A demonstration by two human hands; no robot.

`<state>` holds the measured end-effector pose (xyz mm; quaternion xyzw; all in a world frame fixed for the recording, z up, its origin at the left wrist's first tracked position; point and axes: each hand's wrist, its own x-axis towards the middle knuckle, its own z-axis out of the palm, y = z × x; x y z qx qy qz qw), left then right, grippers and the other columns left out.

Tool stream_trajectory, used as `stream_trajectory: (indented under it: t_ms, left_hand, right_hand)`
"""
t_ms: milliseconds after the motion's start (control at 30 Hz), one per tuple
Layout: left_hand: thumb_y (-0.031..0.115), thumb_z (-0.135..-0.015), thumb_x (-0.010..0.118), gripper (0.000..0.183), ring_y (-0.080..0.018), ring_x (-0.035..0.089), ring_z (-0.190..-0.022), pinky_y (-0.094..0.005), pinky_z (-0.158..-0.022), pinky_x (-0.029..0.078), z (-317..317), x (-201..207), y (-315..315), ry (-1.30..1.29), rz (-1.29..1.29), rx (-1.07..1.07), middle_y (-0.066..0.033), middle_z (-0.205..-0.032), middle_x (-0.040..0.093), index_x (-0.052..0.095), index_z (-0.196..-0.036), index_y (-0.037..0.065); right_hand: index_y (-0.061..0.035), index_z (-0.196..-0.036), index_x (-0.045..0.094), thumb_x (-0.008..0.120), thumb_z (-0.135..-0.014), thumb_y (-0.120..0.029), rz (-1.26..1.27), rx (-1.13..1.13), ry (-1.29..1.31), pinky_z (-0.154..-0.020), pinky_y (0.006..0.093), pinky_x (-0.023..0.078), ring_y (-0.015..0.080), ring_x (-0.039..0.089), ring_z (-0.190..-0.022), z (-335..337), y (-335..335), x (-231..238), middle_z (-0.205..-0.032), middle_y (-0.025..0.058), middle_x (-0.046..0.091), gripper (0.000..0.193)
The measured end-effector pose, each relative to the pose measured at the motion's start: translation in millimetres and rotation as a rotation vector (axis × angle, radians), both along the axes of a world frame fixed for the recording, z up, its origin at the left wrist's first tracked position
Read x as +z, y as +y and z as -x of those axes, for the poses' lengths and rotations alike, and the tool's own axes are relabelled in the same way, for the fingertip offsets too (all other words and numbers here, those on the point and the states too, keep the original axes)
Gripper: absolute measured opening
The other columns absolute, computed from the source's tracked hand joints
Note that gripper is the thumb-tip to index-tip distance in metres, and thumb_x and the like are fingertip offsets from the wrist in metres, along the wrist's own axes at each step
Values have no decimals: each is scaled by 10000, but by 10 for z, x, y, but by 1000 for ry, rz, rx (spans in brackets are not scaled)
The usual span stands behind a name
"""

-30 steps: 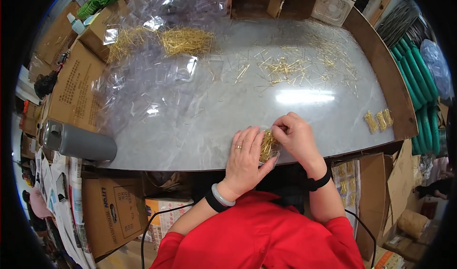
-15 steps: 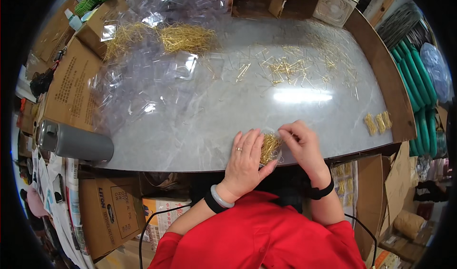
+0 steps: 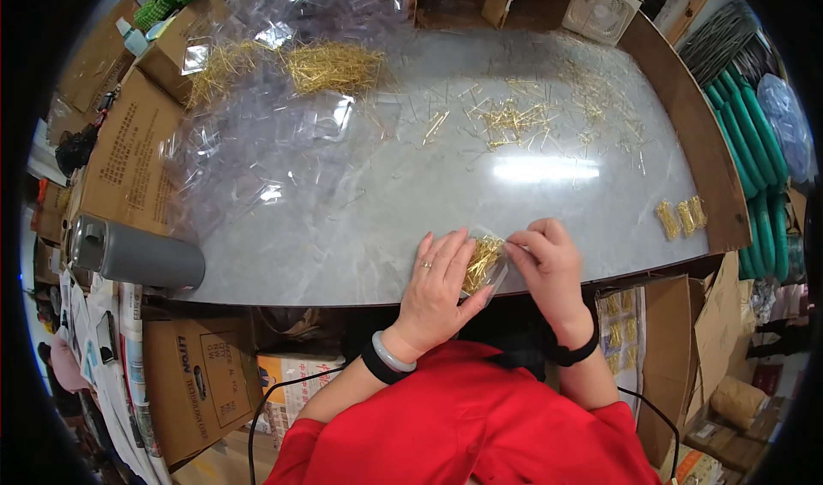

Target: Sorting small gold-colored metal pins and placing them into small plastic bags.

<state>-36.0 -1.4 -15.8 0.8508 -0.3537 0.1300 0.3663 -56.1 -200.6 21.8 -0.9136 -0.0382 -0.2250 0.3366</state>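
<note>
A small clear plastic box (image 3: 491,272) filled with thin gold wire hooks (image 3: 482,260) rests at the front edge of the grey table. My left hand (image 3: 435,281) lies along its left side, the fingers pressed together and the thumb at the near end, so it grips the box. At the far right edge of the box, the thumb and forefinger of my right hand (image 3: 547,266) pinch the clear plastic; the other fingers are curled in. My left palm hides part of the box.
Clear plastic boxes (image 3: 266,150) heap up at the left, with a pile of gold hooks (image 3: 334,67) on them. Loose hooks (image 3: 513,123) scatter farther back. Three hook bundles (image 3: 686,217) lie at the right. A grey bottle (image 3: 146,253) lies at the left edge. Cardboard walls (image 3: 694,142) border the table.
My left hand has shifted slightly left with the box, which has turned a little and shows more of its clear right side. My right fingers stay pinched at its edge.
</note>
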Motion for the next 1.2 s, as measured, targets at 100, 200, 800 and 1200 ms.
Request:
stream_trajectory:
  t_ms: [100, 200, 800, 1200]
  left_hand:
    - [274, -858, 750, 646, -389, 492, -1310, -552, -1161, 336, 6, -7, -7, 1, 14, 6, -230, -1436, 488, 511, -1363, -49]
    - [278, -857, 750, 645, -386, 495, -1309, -550, -1159, 342, 9, -27, 5, 0, 13, 13, -230, -1432, 488, 513, -1356, -54]
    - [226, -747, 849, 868, -452, 482, -1318, -517, -1138, 396, 51, -59, 102, 39, 127, -11, -261, -1429, 477, 414, -1436, -71]
    - [201, -788, 837, 1001, -459, 510, -1289, -512, -1139, 386, 89, 6, 147, 130, 156, -70, -291, -1396, 517, 237, -1539, -77]
  right_hand:
    - [-68, -920, 725, 768, -822, -75, 64, 67, -56, -724, 395, 500, 285, 603, -839, 48, 80, -115, -902, 82, 618, 107]
    - [-65, -1112, 705, 731, -875, -141, 12, 112, 31, -882, 424, 476, 327, 583, -1027, 140, 88, -169, -1098, 122, 628, 250]
    - [-8, -1428, 501, 666, -930, -378, 203, 198, 119, -1202, 600, 172, 401, 325, -1477, 176, 83, -193, -1548, 177, 426, 642]
    - [-52, -1221, 659, 745, -840, -309, 141, 46, 25, -1167, 615, 227, 379, 456, -1373, 43, 275, -300, -1383, 152, 571, 468]
